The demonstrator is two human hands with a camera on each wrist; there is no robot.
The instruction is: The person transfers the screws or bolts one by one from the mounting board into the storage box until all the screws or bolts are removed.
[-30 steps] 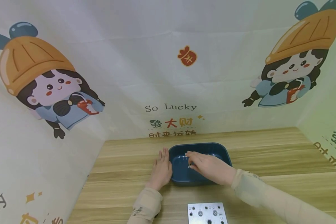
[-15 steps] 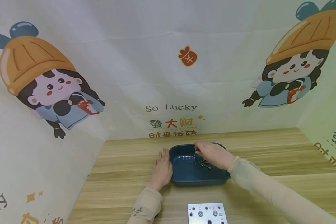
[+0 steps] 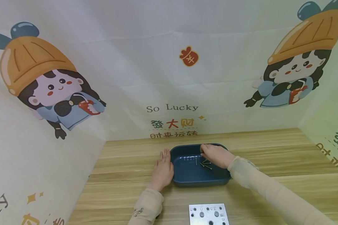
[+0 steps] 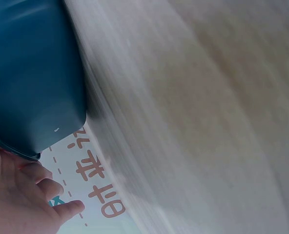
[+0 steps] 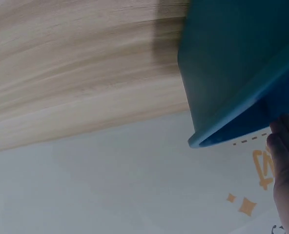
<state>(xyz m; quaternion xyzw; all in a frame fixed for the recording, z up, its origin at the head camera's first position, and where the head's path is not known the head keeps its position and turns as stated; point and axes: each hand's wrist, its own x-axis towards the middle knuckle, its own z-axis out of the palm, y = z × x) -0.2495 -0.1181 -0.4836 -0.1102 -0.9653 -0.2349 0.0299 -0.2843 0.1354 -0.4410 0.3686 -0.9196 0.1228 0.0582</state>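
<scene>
Skinny metal screws (image 3: 208, 167) prob light, pinch mid-length; L hand (image 3: 161, 171) flat by blue oblong tray (image 3: 183, 175) @ 9 o'clock, R hand (image 3: 218, 155) hold unclear.

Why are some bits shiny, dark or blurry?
Head view: light glints on the blue tray's inner wall, and the little metal pieces look too tiny to show clearly; left wrist view: the wooden table looks soft and smeary; right wrist view: the tray shadows the wood, and the right hand looks dim.
</scene>
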